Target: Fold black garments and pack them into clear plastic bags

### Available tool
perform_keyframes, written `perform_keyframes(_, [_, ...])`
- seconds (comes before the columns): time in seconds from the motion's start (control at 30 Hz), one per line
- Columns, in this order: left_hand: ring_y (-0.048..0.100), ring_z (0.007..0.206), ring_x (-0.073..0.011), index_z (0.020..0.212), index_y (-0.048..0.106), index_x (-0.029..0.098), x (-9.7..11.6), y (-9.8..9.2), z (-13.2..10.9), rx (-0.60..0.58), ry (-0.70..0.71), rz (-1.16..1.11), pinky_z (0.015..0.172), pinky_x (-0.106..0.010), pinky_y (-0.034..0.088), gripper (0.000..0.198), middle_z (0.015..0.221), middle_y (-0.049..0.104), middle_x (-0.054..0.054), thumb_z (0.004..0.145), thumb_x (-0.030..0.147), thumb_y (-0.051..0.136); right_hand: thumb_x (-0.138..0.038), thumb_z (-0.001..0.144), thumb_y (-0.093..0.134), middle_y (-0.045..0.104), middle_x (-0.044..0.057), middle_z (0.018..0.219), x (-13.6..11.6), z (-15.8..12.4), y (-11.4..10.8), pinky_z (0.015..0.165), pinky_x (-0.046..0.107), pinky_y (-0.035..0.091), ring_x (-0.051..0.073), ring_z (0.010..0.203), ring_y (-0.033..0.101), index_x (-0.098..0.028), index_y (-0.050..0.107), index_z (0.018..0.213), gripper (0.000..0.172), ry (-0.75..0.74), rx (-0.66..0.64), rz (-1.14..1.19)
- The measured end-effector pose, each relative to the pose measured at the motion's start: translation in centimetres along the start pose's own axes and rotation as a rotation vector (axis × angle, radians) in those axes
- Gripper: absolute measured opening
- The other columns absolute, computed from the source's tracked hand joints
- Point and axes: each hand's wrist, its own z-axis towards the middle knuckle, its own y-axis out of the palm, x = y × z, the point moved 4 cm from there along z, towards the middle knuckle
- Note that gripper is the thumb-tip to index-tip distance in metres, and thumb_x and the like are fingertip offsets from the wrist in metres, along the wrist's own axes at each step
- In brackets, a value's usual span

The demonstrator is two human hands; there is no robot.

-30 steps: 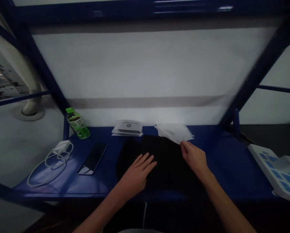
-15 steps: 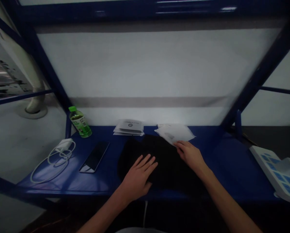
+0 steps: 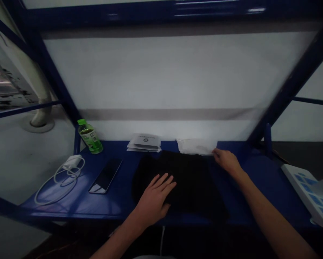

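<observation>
My left hand [image 3: 157,196] lies flat with fingers stretched out on a dark black cloth item [image 3: 188,180], whose exact kind is too dark to make out. At the back of the blue shelf, my right hand [image 3: 227,162] pinches the right front corner of a thin white plastic bag [image 3: 197,146]. The bag lies near the wall, just beyond the black cloth. To its left rests a small stack of similar whitish bags [image 3: 144,142], one bearing a round dark logo. Neither hand touches that stack.
A smartphone [image 3: 106,176] lies left of the cloth on the blue shelf [image 3: 123,201]. Farther left are a white charger with its coiled cable [image 3: 72,162] and a green drink bottle [image 3: 90,136]. On the right stands a white and blue box [image 3: 309,190] with tissue showing.
My right hand has moved right, drawing the white bag's corner with it, so the bag now lies straighter along the wall. My left hand has stayed on the cloth.
</observation>
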Motion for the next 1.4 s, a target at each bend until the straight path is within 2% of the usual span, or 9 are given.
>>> perform_keyframes(0.17, [0.030,0.146,-0.0214,0.142,0.044,0.023,0.1,-0.9,0.4,0.017,-0.050,-0.011,0.121,-0.046,0.025,0.068,0.154,0.041,-0.003,0.077,0.008,0.054,-0.023,0.091,0.047,0.077,0.008,0.094,0.9,-0.3,0.7,0.072,0.033,0.049,0.025,0.081,0.071,-0.022,0.072,0.109,0.031,-0.023,0.001,0.038])
perform_keyframes(0.33, [0.036,0.143,-0.0235,0.139,0.047,0.020,0.4,-0.5,1.2,-0.006,-0.070,0.084,0.119,-0.045,0.030,0.066,0.150,0.046,-0.007,0.075,0.006,0.057,-0.020,0.088,0.047,0.076,0.008,0.102,0.7,0.2,2.0,0.078,0.035,0.053,0.024,0.087,0.071,-0.022,0.072,0.112,0.035,-0.031,0.018,0.100])
perform_keyframes(0.6, [0.050,0.132,-0.0275,0.129,0.056,0.016,1.4,-1.3,2.7,-0.021,-0.141,0.165,0.103,-0.042,0.048,0.049,0.139,0.058,-0.010,0.081,0.011,0.062,-0.021,0.089,0.043,0.060,0.016,0.136,0.4,-1.1,1.7,0.106,0.050,0.042,0.030,0.129,0.052,-0.012,0.059,0.133,0.048,-0.080,0.120,0.248])
perform_keyframes(0.73, [0.063,0.108,-0.0290,0.103,0.068,0.018,2.3,-2.5,4.8,0.046,-0.249,0.168,0.078,-0.037,0.056,0.020,0.114,0.070,-0.010,0.088,0.028,0.060,-0.024,0.088,0.046,0.064,0.014,0.130,-0.4,-2.1,0.9,0.107,0.048,0.042,0.027,0.125,0.056,-0.015,0.064,0.125,0.042,-0.098,0.170,0.329])
perform_keyframes(0.9, [0.068,0.086,-0.0268,0.088,0.069,0.014,4.0,-2.1,9.2,0.048,-0.365,0.120,0.073,-0.036,0.053,0.024,0.099,0.068,-0.013,0.089,0.034,0.056,-0.023,0.086,0.048,0.071,0.011,0.119,-0.8,-2.6,0.3,0.101,0.047,0.047,0.027,0.114,0.063,-0.019,0.071,0.113,0.036,-0.088,0.198,0.403])
perform_keyframes(1.0, [0.069,0.089,-0.0306,0.098,0.065,0.011,4.8,-1.2,11.9,0.016,-0.389,0.034,0.078,-0.039,0.053,0.024,0.095,0.069,-0.016,0.087,0.030,0.056,-0.024,0.086,0.047,0.073,0.011,0.113,-0.6,-2.6,0.1,0.098,0.047,0.049,0.027,0.110,0.065,-0.018,0.072,0.109,0.034,-0.069,0.199,0.422])
perform_keyframes(1.13, [0.068,0.099,-0.0356,0.121,0.052,0.006,4.9,0.1,14.6,0.018,-0.459,-0.142,0.082,-0.042,0.052,0.046,0.103,0.069,-0.022,0.084,0.031,0.061,-0.025,0.085,0.048,0.074,0.008,0.110,-0.5,-2.7,0.0,0.096,0.046,0.050,0.027,0.105,0.066,-0.020,0.072,0.107,0.033,-0.059,0.179,0.431])
perform_keyframes(1.27, [0.068,0.097,-0.0316,0.124,0.051,0.011,5.0,0.8,15.0,0.034,-0.426,-0.327,0.081,-0.038,0.053,0.054,0.106,0.069,-0.018,0.086,0.049,0.060,-0.025,0.084,0.048,0.075,0.009,0.108,-0.6,-2.8,0.1,0.094,0.044,0.051,0.027,0.103,0.067,-0.019,0.072,0.107,0.034,-0.067,0.150,0.435])
perform_keyframes(1.4, [0.065,0.098,-0.0284,0.113,0.060,0.020,5.4,0.1,13.2,0.141,-0.264,-0.236,0.082,-0.040,0.052,0.038,0.105,0.067,-0.010,0.090,0.049,0.055,-0.027,0.085,0.047,0.075,0.009,0.107,-0.7,-2.8,0.0,0.092,0.043,0.051,0.028,0.101,0.068,-0.019,0.073,0.106,0.034,-0.059,0.134,0.445])
